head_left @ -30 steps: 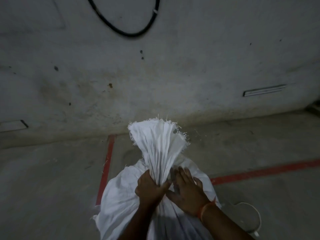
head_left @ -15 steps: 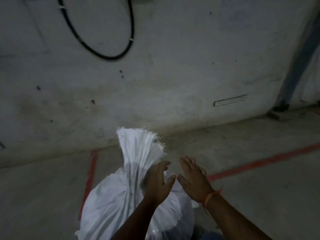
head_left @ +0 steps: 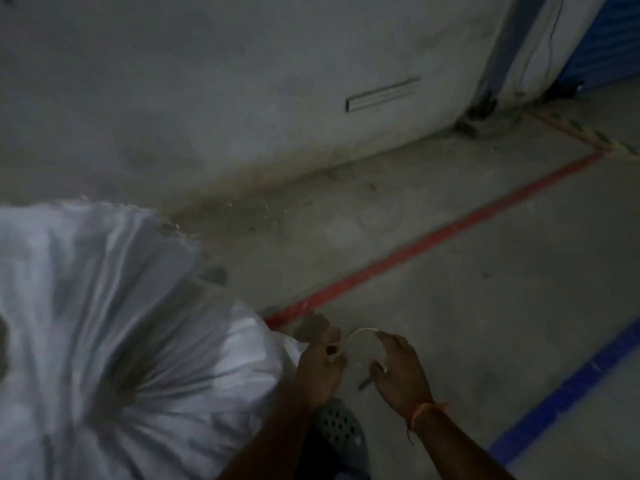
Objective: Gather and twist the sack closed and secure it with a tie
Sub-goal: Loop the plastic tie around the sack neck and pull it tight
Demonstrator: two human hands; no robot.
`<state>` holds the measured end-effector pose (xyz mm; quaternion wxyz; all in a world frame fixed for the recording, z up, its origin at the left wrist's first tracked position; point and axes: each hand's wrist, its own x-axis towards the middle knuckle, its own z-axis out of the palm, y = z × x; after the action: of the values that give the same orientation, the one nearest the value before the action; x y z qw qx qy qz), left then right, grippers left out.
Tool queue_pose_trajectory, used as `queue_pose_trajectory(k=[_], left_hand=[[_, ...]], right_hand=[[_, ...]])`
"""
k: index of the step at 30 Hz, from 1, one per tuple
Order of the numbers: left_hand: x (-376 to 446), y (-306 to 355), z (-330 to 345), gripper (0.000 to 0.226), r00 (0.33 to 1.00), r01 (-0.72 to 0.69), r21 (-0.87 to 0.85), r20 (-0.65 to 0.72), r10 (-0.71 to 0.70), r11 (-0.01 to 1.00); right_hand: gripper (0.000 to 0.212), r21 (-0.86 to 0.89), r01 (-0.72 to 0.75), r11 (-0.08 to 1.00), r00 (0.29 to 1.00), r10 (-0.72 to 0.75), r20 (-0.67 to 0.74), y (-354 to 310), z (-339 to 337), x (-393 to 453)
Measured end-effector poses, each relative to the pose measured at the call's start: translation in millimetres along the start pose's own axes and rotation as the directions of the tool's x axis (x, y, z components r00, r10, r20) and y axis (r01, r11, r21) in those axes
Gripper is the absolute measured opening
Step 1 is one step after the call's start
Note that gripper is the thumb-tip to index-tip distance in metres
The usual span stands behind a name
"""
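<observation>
The white woven sack point(head_left: 114, 341) stands at the left, with its gathered neck point(head_left: 86, 244) sticking up loose and nothing tied around it. Neither hand touches it. My left hand point(head_left: 322, 363) hovers low just right of the sack, its fingers curled around a small pale bit that is too blurred to identify. My right hand point(head_left: 401, 370), with an orange thread on the wrist, is spread open beside it. Between the two hands a pale round rim point(head_left: 363, 330) shows on the floor. No tie can be made out clearly.
The concrete floor carries a red painted line point(head_left: 450, 233) and a blue line point(head_left: 568, 386). A grey wall point(head_left: 277, 81) runs close behind the sack. My perforated shoe point(head_left: 337, 427) is under my arms. A blue shutter point(head_left: 602, 46) stands at the far right.
Both hands have let go of the sack's neck and dropped to the right, down to the round object on the floor. The view has swung right, so the sack now sits at the left.
</observation>
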<state>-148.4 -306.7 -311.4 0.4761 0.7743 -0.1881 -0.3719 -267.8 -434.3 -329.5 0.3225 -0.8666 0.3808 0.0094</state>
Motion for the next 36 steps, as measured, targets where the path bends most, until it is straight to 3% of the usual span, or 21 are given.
queue_pose_trajectory(k=[4,8,11,15,20,27,31,36], left_hand=[[41,-45,30,0.046,0.986,0.146,0.082,0.07,-0.151,0.986],[62,-84,53,0.044,0.956,0.278,0.167,0.051,-0.29,0.946],[66,-100,63,0.047,0.949,0.303,0.156,0.043,-0.313,0.94],[74,-124,70,0.051,0.934,0.343,0.119,0.056,-0.352,0.932],[69,-107,65,0.044,0.914,0.398,0.136,0.032,-0.405,0.907],[61,-104,64,0.034,0.919,0.391,0.134,0.008,-0.395,0.911],[52,-87,57,0.03,0.914,0.406,0.008,0.013,-0.406,0.914],[40,-24,33,0.023,0.968,0.249,-0.109,0.009,-0.249,0.962]], right_hand=[[0.061,0.031,-0.226,0.974,0.969,0.222,0.105,57,51,27],[0.065,-0.01,-0.364,0.931,0.891,0.352,0.287,90,98,51],[0.063,-0.06,-0.351,0.935,0.858,0.346,0.379,102,126,75],[0.063,-0.251,-0.339,0.906,0.805,0.418,0.42,104,144,95],[0.061,-0.28,-0.402,0.872,0.808,0.481,0.339,112,150,96],[0.063,-0.144,-0.422,0.895,0.834,0.446,0.326,127,152,79],[0.052,0.021,-0.301,0.953,0.934,0.29,0.209,92,119,51],[0.05,0.267,-0.074,0.961,0.997,0.071,0.022,27,57,8]])
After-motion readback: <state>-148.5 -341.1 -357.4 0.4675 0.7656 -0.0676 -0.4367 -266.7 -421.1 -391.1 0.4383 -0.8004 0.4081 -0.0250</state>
